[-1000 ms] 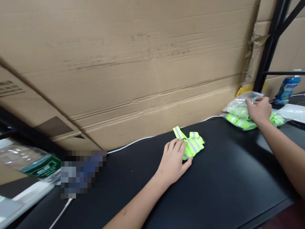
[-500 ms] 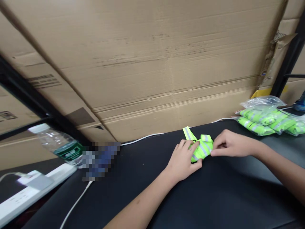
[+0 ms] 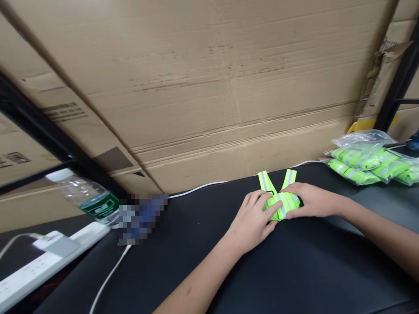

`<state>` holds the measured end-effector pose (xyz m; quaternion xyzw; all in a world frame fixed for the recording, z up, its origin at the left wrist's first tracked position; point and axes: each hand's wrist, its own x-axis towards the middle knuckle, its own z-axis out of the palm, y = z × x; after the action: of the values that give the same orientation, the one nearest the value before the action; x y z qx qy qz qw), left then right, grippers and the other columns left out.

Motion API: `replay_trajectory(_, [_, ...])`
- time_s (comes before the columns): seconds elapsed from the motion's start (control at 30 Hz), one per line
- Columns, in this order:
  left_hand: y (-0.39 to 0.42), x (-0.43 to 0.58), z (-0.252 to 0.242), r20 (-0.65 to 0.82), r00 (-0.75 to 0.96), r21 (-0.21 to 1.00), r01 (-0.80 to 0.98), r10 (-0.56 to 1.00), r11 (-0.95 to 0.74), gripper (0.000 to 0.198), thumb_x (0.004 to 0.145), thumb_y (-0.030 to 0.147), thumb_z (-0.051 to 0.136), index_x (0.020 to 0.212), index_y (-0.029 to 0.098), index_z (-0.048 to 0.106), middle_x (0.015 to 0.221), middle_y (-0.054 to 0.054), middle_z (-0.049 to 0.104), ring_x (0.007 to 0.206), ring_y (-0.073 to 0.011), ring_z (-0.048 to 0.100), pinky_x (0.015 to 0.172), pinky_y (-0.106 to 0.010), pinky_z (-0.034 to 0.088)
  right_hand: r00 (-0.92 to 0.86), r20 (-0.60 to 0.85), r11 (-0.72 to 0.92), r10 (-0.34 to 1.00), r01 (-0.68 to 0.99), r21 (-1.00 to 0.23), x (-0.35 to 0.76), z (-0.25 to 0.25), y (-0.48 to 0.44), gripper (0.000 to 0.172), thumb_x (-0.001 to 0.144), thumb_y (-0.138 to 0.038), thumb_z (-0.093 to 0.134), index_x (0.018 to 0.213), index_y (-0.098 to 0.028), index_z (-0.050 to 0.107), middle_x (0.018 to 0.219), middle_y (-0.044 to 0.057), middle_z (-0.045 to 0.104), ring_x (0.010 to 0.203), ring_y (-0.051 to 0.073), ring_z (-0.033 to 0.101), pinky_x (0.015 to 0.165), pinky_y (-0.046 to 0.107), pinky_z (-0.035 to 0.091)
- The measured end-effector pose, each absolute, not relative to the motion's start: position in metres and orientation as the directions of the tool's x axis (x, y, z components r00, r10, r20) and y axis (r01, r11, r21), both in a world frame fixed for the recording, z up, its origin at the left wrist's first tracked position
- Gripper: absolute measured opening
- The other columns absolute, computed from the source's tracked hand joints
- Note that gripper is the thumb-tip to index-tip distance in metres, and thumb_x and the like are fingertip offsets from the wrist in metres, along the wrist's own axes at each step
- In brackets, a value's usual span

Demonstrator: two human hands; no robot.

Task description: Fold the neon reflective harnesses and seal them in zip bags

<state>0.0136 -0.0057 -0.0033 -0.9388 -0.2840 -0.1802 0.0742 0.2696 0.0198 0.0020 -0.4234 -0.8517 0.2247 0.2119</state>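
Note:
A folded neon-green reflective strap bundle (image 3: 283, 205) with silver stripes lies on the black surface (image 3: 209, 261). Two strap ends stick out from its far side in a V, and small black buckle parts show at its left and right. My left hand (image 3: 255, 222) grips the bundle's left side, fingers over the top and thumb at the near edge. My right hand (image 3: 306, 200) clasps its right side, with the thumb near the front and the fingers across the back.
Clear bags of neon-green straps (image 3: 369, 163) are piled at the right. On the left are a plastic bottle (image 3: 88, 198), a white power strip (image 3: 49, 266) with a charger, and a pixelated object (image 3: 144, 218) with a cable. Cardboard (image 3: 229, 87) stands behind.
My right hand has moved from pinching at the bundle's right edge to clasping that side. The right strap end, folded over before, now points away. The view has shifted slightly.

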Motion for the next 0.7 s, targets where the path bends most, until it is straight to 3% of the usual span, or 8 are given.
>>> replay_trajectory(0.07, [-0.009, 0.006, -0.002, 0.407, 0.752, 0.03, 0.557, 0.519, -0.83, 0.054, 0.089, 0.029, 0.067, 0.14, 0.024, 0.051, 0.14, -0.013, 0.052, 0.133, -0.0319, 0.042, 0.112, -0.052, 0.038, -0.569, 0.144, 0.546, 0.81, 0.639, -0.542, 0.262, 0.003, 0.015, 0.058, 0.074, -0.056, 0.078, 0.119, -0.02, 0.068, 0.118, 0.013, 0.069, 0.107, 0.033, 0.065, 0.093, 0.045, 0.05])
replay_trajectory(0.17, [-0.012, -0.01, -0.003, 0.406, 0.609, 0.29, 0.621, 0.681, -0.728, 0.078, 0.088, 0.041, 0.068, 0.153, 0.022, 0.029, 0.151, -0.016, 0.04, 0.141, -0.0323, 0.035, 0.116, -0.053, 0.035, -0.595, 0.168, 0.589, 0.786, 0.637, -0.498, 0.257, 0.003, 0.012, 0.046, 0.078, -0.046, 0.076, 0.113, -0.018, 0.064, 0.11, 0.011, 0.067, 0.099, 0.028, 0.064, 0.088, 0.042, 0.051])
replay_trajectory(0.27, [-0.011, -0.024, -0.005, 0.251, 0.529, 0.514, 0.637, 0.811, -0.575, 0.065, 0.092, 0.037, 0.061, 0.149, 0.023, 0.033, 0.143, -0.014, 0.05, 0.132, -0.0293, 0.049, 0.111, -0.051, 0.042, -0.633, 0.276, 0.686, 0.723, 0.611, -0.396, 0.252, 0.0, 0.009, 0.037, 0.083, -0.036, 0.074, 0.115, -0.02, 0.062, 0.118, 0.01, 0.063, 0.105, 0.026, 0.06, 0.091, 0.041, 0.05])
replay_trajectory(0.37, [-0.013, -0.028, -0.004, 0.186, 0.561, 0.545, 0.624, 0.806, -0.56, 0.049, 0.085, 0.026, 0.066, 0.132, 0.025, 0.053, 0.126, -0.008, 0.062, 0.115, -0.0264, 0.06, 0.102, -0.046, 0.049, -0.653, 0.411, 0.752, 0.637, 0.644, -0.141, 0.247, -0.006, 0.004, 0.034, 0.089, -0.026, 0.067, 0.122, -0.022, 0.063, 0.133, 0.014, 0.057, 0.12, 0.031, 0.053, 0.098, 0.048, 0.045])
replay_trajectory(0.47, [-0.022, -0.026, -0.001, 0.241, 0.594, 0.444, 0.636, 0.768, -0.631, 0.047, 0.08, 0.012, 0.062, 0.126, 0.024, 0.057, 0.122, -0.007, 0.062, 0.11, -0.0251, 0.061, 0.096, -0.042, 0.051, -0.739, 0.399, 0.798, 0.543, 0.602, 0.028, 0.247, -0.012, -0.009, 0.036, 0.096, -0.032, 0.06, 0.13, -0.019, 0.062, 0.131, 0.018, 0.059, 0.116, 0.034, 0.055, 0.093, 0.052, 0.046])
replay_trajectory(0.57, [-0.038, -0.029, 0.002, 0.22, 0.631, 0.423, 0.626, 0.744, -0.655, 0.053, 0.078, 0.021, 0.071, 0.129, 0.027, 0.057, 0.132, -0.007, 0.056, 0.115, -0.0269, 0.059, 0.099, -0.043, 0.05, -0.753, 0.339, 0.819, 0.564, 0.562, -0.114, 0.255, -0.019, -0.027, 0.05, 0.097, -0.05, 0.056, 0.137, -0.021, 0.058, 0.131, 0.016, 0.06, 0.118, 0.032, 0.055, 0.096, 0.051, 0.047])
replay_trajectory(0.63, [-0.048, -0.031, 0.003, 0.168, 0.638, 0.522, 0.589, 0.751, -0.617, 0.06, 0.076, 0.038, 0.079, 0.132, 0.031, 0.058, 0.14, -0.007, 0.051, 0.121, -0.0281, 0.057, 0.102, -0.043, 0.048, -0.672, 0.327, 0.747, 0.664, 0.583, -0.318, 0.261, -0.024, -0.037, 0.04, 0.102, -0.046, 0.047, 0.134, -0.027, 0.061, 0.138, 0.012, 0.056, 0.126, 0.028, 0.052, 0.103, 0.047, 0.045])
replay_trajectory(0.7, [-0.054, -0.03, 0.002, 0.129, 0.606, 0.627, 0.564, 0.785, -0.538, 0.05, 0.084, 0.048, 0.071, 0.13, 0.032, 0.061, 0.139, -0.006, 0.053, 0.123, -0.0273, 0.056, 0.105, -0.043, 0.046, -0.56, 0.304, 0.629, 0.771, 0.593, -0.503, 0.264, -0.027, -0.043, 0.033, 0.104, -0.041, 0.042, 0.123, -0.028, 0.067, 0.137, 0.009, 0.056, 0.126, 0.025, 0.052, 0.105, 0.043, 0.044])
